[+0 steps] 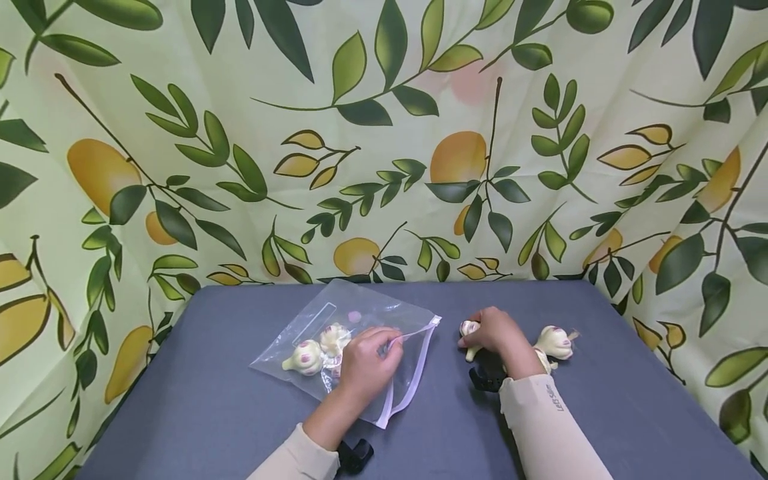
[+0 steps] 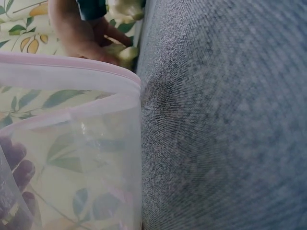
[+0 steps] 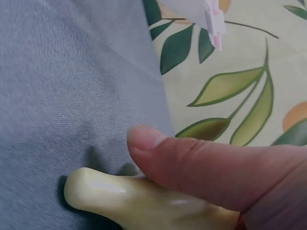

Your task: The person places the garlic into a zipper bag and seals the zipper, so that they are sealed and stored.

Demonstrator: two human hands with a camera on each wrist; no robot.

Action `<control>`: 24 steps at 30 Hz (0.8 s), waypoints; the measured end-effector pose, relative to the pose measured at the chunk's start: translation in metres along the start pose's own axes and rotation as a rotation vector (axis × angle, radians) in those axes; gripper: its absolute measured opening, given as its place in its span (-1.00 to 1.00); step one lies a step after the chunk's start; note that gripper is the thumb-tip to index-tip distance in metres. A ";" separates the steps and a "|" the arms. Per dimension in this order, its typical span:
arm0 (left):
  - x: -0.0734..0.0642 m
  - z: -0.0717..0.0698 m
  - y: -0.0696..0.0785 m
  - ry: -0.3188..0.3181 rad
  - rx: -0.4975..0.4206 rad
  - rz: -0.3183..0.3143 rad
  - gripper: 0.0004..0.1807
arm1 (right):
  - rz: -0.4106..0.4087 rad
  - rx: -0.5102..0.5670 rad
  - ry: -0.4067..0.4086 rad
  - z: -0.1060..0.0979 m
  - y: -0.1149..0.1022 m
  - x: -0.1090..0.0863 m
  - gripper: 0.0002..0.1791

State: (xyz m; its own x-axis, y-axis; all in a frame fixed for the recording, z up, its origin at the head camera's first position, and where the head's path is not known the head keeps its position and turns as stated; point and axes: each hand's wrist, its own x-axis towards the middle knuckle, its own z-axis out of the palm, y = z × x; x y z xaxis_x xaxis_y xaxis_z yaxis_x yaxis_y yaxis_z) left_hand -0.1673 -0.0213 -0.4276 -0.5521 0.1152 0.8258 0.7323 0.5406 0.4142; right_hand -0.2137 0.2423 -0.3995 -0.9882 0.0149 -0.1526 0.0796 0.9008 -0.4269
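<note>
On the grey table point(image 1: 240, 427), toward its back edge, a clear zip bag point(image 1: 360, 320) is lying flat with two garlic bulbs point(image 1: 306, 357) already sitting inside near its left end. The left hand point(image 1: 366, 367) is resting on top of the bag, fingers curled and pinching the pale pink zip strip point(image 1: 414, 333) at the open mouth, wrist low, forearm coming in from the near edge. The bag looks thin, floppy and slick, so that stiffer zip rim is probably the best place to grip it. Moving right, the right hand point(image 1: 495, 337) is lying knuckles up, thumb point(image 3: 192, 165) and fingers closing round a garlic bulb point(image 3: 139, 203) on the cloth. It seems light, firm and smooth, best taken round its fat body. Just beyond the wrist, another bulb point(image 1: 555, 341) is waiting loose.
</note>
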 end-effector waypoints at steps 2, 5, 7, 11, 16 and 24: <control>0.000 -0.001 0.000 -0.002 0.001 -0.008 -0.91 | -0.002 0.042 0.010 0.005 0.000 -0.005 -0.42; 0.000 -0.002 -0.001 -0.006 0.000 -0.014 -0.91 | -0.002 0.093 0.023 0.010 0.002 -0.012 -0.39; 0.000 -0.002 0.000 -0.010 0.000 -0.018 -0.91 | -0.011 0.115 0.023 0.014 0.004 -0.017 -0.36; 0.000 -0.001 0.000 -0.019 -0.007 -0.019 -0.91 | -0.056 0.127 0.037 0.021 0.011 -0.026 -0.30; 0.000 -0.001 0.000 -0.015 -0.004 -0.013 -0.91 | -0.134 0.179 0.060 0.028 0.016 -0.034 -0.31; 0.001 -0.005 -0.003 -0.012 0.004 -0.026 -0.90 | -0.173 0.336 0.033 0.029 0.015 -0.034 -0.47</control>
State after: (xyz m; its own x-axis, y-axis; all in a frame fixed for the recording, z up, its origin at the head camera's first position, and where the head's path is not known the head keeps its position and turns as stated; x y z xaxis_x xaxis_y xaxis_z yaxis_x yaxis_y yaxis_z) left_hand -0.1682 -0.0272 -0.4262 -0.5757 0.1107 0.8102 0.7160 0.5467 0.4341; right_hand -0.1748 0.2429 -0.4270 -0.9939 -0.1067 -0.0263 -0.0561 0.6989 -0.7130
